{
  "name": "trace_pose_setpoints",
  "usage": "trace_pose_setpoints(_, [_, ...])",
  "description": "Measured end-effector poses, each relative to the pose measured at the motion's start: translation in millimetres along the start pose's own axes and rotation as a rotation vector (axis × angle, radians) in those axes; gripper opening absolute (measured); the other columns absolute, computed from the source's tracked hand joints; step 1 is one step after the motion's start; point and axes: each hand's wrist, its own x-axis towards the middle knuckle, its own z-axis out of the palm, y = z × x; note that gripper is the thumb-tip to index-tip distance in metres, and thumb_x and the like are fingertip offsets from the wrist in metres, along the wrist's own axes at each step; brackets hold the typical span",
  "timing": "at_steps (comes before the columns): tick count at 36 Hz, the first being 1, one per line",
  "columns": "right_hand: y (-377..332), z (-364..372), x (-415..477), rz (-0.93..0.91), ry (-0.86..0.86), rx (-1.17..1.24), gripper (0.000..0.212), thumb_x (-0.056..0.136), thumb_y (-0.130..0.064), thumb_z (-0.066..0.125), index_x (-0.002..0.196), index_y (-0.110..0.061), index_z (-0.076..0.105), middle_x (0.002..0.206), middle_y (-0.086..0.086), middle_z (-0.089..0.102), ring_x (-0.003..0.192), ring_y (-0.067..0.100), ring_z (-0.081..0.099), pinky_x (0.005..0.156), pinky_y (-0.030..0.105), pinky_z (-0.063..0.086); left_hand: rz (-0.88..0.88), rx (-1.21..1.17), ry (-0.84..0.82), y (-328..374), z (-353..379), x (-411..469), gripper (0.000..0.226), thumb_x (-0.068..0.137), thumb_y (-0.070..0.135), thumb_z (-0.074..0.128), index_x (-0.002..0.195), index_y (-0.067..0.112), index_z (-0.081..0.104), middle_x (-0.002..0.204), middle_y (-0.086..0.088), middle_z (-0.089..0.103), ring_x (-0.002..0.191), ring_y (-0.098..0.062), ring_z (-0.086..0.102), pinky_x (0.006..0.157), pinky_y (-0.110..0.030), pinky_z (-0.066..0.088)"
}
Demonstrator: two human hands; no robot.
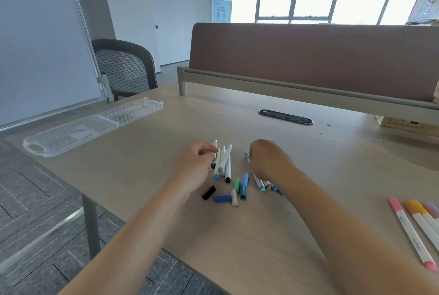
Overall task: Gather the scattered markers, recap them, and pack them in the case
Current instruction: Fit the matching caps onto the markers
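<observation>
Pale wood desk (261, 235) is seen in an office, bounded at the back by a brown partition (308, 57), with a mesh chair (126, 69) and a whiteboard (40, 40) at the left. A clear plastic case (71, 133) is laid open and flat near the far left corner, well apart from the hands. At mid-desk a cluster of uncapped markers (224, 161) with white barrels is held by the left hand (197, 164), thumb and forefinger narrowed on one barrel. Loose caps (234, 190) in black, blue, green and cream are scattered just in front. The right hand (268, 159) is curled over a second bunch of markers (261, 184), a teal cap (247, 155) showing at its fingertips; its grip is hidden and cannot be told. Capped pink and orange markers (411, 233) are lying at the right edge.
</observation>
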Motion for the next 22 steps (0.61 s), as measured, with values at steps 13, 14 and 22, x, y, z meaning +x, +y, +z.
trace_pose_setpoints(13, [-57.8,8.5,19.9,0.004,-0.017,0.171,0.022,0.089,-0.013,0.054,0.068,-0.012,0.048,0.070,0.003,0.051,0.058,0.015,0.046,0.047,0.025,0.034,0.005,0.007,0.002,-7.5,-21.3,0.1,0.021,0.094,0.012,0.050,0.089,0.026,0.065,0.078,0.003,0.064,0.057,-0.014,0.051,0.059,-0.027,0.039])
trace_pose_setpoints(14, [-61.0,9.1,20.4,0.015,-0.036,0.146,0.021,0.089,-0.012,0.054,0.069,-0.012,0.049,0.071,0.003,0.051,0.059,0.014,0.047,0.047,0.025,0.034,0.002,0.005,0.003,-8.4,-23.0,-0.1,0.019,0.094,0.012,0.050,0.090,0.024,0.065,0.078,0.002,0.064,0.057,-0.014,0.051,0.058,-0.026,0.039])
trace_pose_setpoints(22, [-67.5,6.8,17.4,0.047,-0.104,0.117,0.022,0.086,-0.002,0.052,0.065,-0.009,0.051,0.066,0.005,0.052,0.060,0.019,0.052,0.051,0.025,0.040,0.007,0.043,0.007,-9.5,-28.8,-1.5,0.018,0.094,0.015,0.051,0.090,0.027,0.065,0.084,-0.002,0.066,0.064,-0.016,0.053,0.063,-0.028,0.043])
